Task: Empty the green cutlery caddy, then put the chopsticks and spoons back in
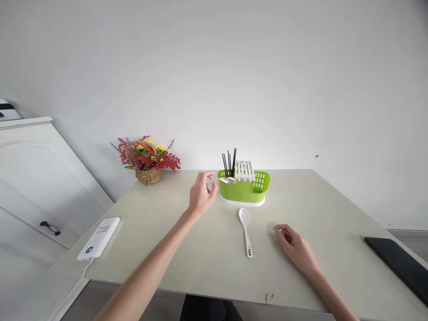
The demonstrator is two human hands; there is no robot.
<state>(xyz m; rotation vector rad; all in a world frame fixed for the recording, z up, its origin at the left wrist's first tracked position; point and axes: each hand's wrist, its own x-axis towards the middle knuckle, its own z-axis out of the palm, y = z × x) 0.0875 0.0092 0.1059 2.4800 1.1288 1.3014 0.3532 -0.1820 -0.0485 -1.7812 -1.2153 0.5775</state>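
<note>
While both hands (pixel 247 218) hover empty, white spoon (pixel 245 229) lies bowl-up.

White spoon (pixel 245 231) flat before green caddy (pixel 243 190)

One white ceramic spoon (pixel 245 229) lies on the table (pixel 334 209). One green plastic cutlery holder (pixel 244 189) holds four black chopsticks (pixel 229 164). One woven flower basket (pixel 148 167), one white power bank (pixel 99 238), one black tablet (pixel 397 264).

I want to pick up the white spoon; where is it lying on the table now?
In the head view, the white spoon lies on the table just in front of the green cutlery holder, between the left hand and right hand.
</note>
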